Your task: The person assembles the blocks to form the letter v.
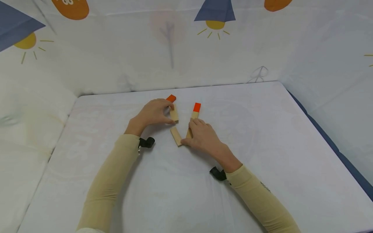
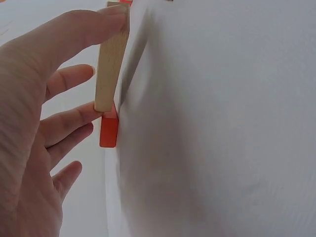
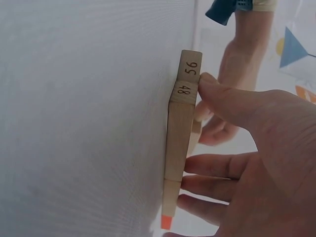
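My left hand (image 1: 154, 111) pinches a plain wooden block (image 2: 109, 74) lengthwise, thumb at one end and a fingertip at the other. Just beyond it lies an orange-ended block (image 1: 171, 98), partly hidden by the fingers. My right hand (image 1: 205, 136) touches a wooden block marked 48 (image 3: 178, 133), its thumb by the numbered end and its extended fingers along the upper edge. Against that end, at an angle, sits a block marked 56 (image 1: 175, 136). A second orange-tipped block (image 1: 197, 108) continues the right-hand row, so the blocks form a V.
All the blocks lie on a white-covered table (image 1: 180, 191). Pale walls printed with lamp shapes (image 1: 215, 13) stand behind and beside it. Each wrist carries a small black camera (image 1: 218, 173) over its sleeve.
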Available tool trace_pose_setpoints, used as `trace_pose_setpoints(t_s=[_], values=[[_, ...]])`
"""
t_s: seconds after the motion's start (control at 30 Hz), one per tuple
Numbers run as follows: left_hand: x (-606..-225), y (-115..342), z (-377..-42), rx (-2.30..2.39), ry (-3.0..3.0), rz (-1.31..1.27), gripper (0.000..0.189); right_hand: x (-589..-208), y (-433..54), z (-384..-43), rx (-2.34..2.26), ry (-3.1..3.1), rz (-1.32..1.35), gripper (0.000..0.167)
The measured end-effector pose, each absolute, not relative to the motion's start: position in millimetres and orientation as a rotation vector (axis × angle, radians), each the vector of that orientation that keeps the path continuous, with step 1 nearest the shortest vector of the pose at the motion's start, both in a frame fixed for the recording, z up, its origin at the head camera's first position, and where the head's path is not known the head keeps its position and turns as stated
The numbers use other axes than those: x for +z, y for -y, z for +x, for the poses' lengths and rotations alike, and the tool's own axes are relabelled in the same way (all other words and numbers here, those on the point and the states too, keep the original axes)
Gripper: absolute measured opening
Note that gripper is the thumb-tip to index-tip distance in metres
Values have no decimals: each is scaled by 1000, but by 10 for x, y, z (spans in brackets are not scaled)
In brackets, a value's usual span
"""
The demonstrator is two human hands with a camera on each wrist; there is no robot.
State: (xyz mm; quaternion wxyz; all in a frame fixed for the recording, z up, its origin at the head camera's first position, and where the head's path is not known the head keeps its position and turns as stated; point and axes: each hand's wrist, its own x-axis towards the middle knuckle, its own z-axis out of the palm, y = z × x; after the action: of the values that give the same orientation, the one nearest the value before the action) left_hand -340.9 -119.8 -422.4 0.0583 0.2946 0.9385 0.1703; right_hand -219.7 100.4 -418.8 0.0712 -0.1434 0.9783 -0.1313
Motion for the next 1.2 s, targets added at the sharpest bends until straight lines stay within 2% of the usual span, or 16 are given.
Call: trace_pose_setpoints(t_s=[0.5, 1.2], values=[[-4245, 1358, -3332, 549, -2819, 798, 57, -4191, -1009, -2195, -399, -2936, -432, 50], [-4288, 1407, -3217, 538, -2842, 823, 51, -4200, -998, -2186, -395, -2954, -438, 54]])
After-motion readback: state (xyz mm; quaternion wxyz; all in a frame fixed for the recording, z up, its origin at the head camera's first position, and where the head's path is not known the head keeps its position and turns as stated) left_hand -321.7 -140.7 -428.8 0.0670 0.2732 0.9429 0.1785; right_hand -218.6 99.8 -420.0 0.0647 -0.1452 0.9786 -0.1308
